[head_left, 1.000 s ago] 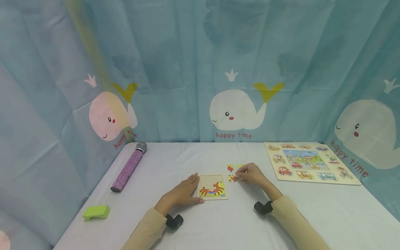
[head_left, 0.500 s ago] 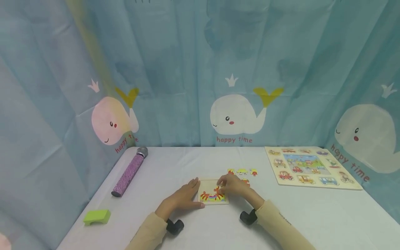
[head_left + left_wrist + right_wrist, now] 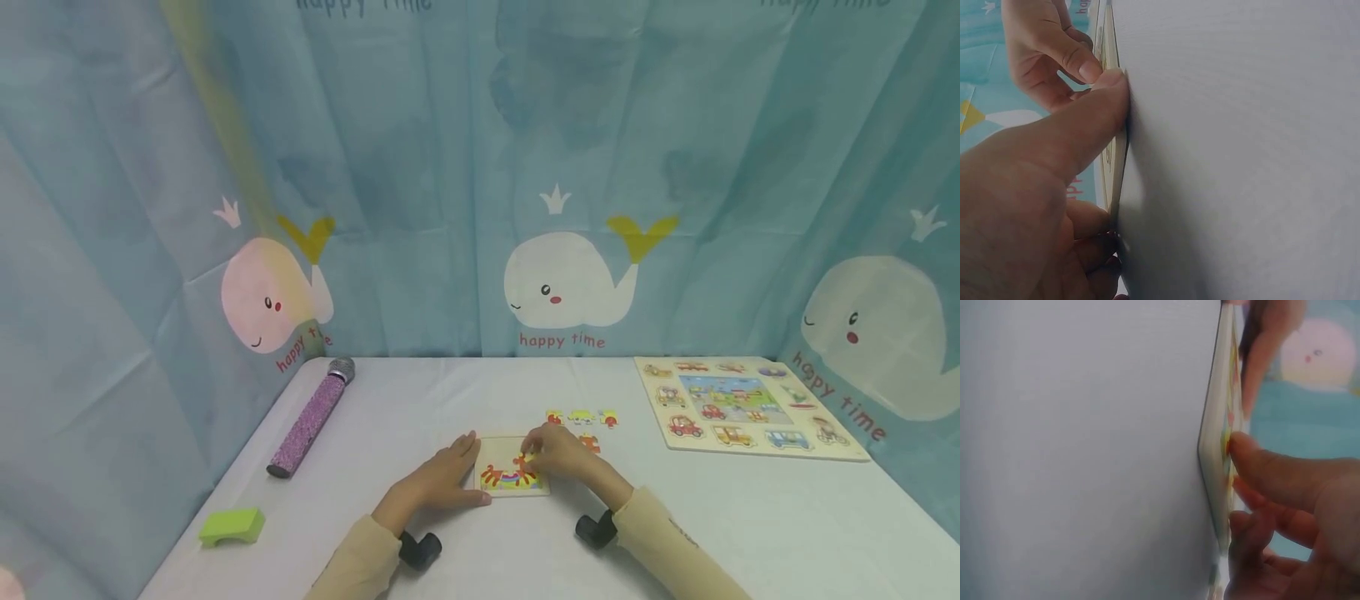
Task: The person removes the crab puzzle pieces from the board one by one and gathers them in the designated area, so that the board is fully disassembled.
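Observation:
On the white table lies a square wooden puzzle tray (image 3: pixel 495 447), its lower part filled with an orange animal and rainbow picture and its upper left bare. My left hand (image 3: pixel 438 480) rests against its left side, fingers stretched along the edge and thumb (image 3: pixel 1100 103) on the front edge. Over the tray's right side, my right hand (image 3: pixel 561 452) pinches a small puzzle piece (image 3: pixel 529 457) down at the picture; the fingers hide much of it. In the right wrist view, the thumb (image 3: pixel 1257 459) touches the coloured surface.
Several loose puzzle pieces (image 3: pixel 581 417) lie behind the right hand, another piece (image 3: pixel 590 443) beside it. A large vehicle puzzle board (image 3: pixel 738 408) is at back right. At left are a purple glittery microphone (image 3: pixel 307 425) and a green arched block (image 3: pixel 232 526). A whale-print curtain (image 3: pixel 420 208) hangs behind.
My right hand has come left from the loose pieces to the tray's right side with a piece in its fingers. The left hand stays at the tray. The head view has tilted up slightly.

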A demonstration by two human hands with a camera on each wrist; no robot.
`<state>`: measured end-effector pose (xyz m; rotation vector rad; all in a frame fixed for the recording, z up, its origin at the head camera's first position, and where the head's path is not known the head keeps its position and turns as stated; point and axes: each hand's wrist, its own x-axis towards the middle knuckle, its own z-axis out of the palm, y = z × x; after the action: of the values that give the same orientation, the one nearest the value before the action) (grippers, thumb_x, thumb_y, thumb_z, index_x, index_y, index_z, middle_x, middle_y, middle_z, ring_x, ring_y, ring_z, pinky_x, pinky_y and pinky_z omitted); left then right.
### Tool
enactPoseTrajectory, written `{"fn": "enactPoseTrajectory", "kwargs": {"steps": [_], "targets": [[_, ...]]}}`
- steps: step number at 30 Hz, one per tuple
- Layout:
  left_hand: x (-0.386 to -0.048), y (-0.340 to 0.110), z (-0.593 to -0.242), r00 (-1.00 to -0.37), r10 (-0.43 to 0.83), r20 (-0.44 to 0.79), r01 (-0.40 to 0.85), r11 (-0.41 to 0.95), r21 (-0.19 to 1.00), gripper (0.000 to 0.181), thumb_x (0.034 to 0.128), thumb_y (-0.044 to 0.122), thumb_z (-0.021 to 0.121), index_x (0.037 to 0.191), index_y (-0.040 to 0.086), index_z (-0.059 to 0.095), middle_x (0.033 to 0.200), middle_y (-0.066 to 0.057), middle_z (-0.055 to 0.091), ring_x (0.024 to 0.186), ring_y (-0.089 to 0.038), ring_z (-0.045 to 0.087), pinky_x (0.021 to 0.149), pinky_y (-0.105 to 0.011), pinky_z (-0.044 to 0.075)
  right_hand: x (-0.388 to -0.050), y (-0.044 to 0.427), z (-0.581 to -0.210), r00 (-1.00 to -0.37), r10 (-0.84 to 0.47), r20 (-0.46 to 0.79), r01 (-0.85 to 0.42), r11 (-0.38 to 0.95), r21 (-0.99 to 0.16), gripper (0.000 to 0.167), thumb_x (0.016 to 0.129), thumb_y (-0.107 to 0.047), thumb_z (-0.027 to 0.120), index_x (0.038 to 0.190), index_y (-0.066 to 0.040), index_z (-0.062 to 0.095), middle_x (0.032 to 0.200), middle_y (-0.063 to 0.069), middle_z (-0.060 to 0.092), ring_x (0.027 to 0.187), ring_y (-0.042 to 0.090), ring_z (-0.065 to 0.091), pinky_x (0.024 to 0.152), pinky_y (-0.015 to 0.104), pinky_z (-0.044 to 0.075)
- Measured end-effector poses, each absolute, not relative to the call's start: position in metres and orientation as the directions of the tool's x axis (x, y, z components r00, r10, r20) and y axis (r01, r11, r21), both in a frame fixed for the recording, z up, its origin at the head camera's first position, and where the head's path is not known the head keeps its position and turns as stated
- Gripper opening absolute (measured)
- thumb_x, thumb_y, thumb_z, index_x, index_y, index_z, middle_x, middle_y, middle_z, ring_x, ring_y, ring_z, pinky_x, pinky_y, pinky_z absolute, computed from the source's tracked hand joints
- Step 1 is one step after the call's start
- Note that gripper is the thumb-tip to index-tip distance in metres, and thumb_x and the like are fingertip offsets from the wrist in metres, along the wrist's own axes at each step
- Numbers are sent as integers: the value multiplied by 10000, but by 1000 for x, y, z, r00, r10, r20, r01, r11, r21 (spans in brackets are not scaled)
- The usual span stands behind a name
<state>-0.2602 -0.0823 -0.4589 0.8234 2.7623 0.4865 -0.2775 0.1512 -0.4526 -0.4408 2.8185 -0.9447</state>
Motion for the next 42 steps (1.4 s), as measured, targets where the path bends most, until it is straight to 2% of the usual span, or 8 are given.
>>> {"fn": "enactPoseTrajectory", "kwargs": {"steps": [12, 19, 28, 33, 35, 39, 41, 42], "targets": [[-262, -82, -461, -818, 565, -106, 499, 789, 358, 940, 778, 590, 602, 1439, 17, 260, 1533, -148, 178, 1400, -321, 211, 1101, -488, 275, -273, 151, -450, -941, -336, 39, -292, 749, -595, 243, 692, -135, 785, 827, -121, 583, 838, 16, 563, 736, 155, 466, 630, 281, 391], [-260, -81, -459, -830, 546, -113, 481, 804, 348, 954, 765, 605, 606, 1444, 32, 257, 1536, -128, 179, 1405, -307, 206, 1102, -490, 274, -275, 154, -451, -943, -332, -1, -259, 738, -623, 253, 708, -141, 782, 848, -145, 572, 805, -1, 574, 693, 142, 484, 581, 253, 397], [-259, -81, -458, -824, 555, -113, 488, 797, 355, 944, 779, 589, 604, 1443, 21, 249, 1534, -140, 178, 1404, -313, 205, 1102, -490, 273, -275, 158, -452, -924, -383, 14, -300, 701, -647, 111, 734, -123, 756, 756, -91, 652, 651, -43, 534, 604, 98, 436, 520, 207, 357], [-259, -81, -458, -818, 565, -103, 498, 788, 362, 932, 789, 575, 602, 1440, 8, 249, 1531, -152, 182, 1403, -317, 204, 1108, -484, 264, -275, 162, -452, -901, -432, 46, -361, 686, -632, 60, 787, -154, 711, 749, -112, 692, 685, -56, 572, 624, 77, 434, 533, 192, 368], [-259, -81, -458, -818, 566, -100, 498, 785, 368, 930, 790, 569, 605, 1439, 6, 250, 1531, -152, 183, 1404, -318, 203, 1110, -484, 260, -275, 165, -450, -898, -436, 53, -368, 681, -633, 63, 820, -129, 665, 775, -101, 699, 750, -29, 616, 676, 94, 469, 582, 218, 398], [-260, -81, -459, -821, 562, -101, 494, 787, 370, 928, 788, 567, 610, 1441, 14, 250, 1533, -142, 181, 1406, -313, 199, 1110, -484, 260, -276, 173, -447, -923, -383, 23, -309, 706, -638, 146, 872, -89, 573, 960, -76, 689, 985, 40, 650, 863, 143, 526, 732, 315, 453], [-259, -81, -460, -822, 560, -101, 492, 790, 366, 929, 787, 568, 611, 1442, 17, 250, 1534, -137, 181, 1407, -309, 199, 1111, -482, 261, -277, 178, -446, -927, -373, 29, -304, 707, -639, 185, 876, -73, 559, 1018, -68, 678, 1038, 57, 644, 874, 148, 524, 736, 324, 461], [-259, -81, -460, -823, 559, -101, 493, 791, 364, 930, 786, 571, 609, 1443, 18, 249, 1535, -136, 180, 1407, -306, 198, 1111, -480, 260, -278, 181, -446, -928, -371, 36, -306, 703, -642, 190, 874, -76, 567, 1031, -72, 675, 1009, 55, 647, 835, 142, 524, 703, 307, 469]]}}
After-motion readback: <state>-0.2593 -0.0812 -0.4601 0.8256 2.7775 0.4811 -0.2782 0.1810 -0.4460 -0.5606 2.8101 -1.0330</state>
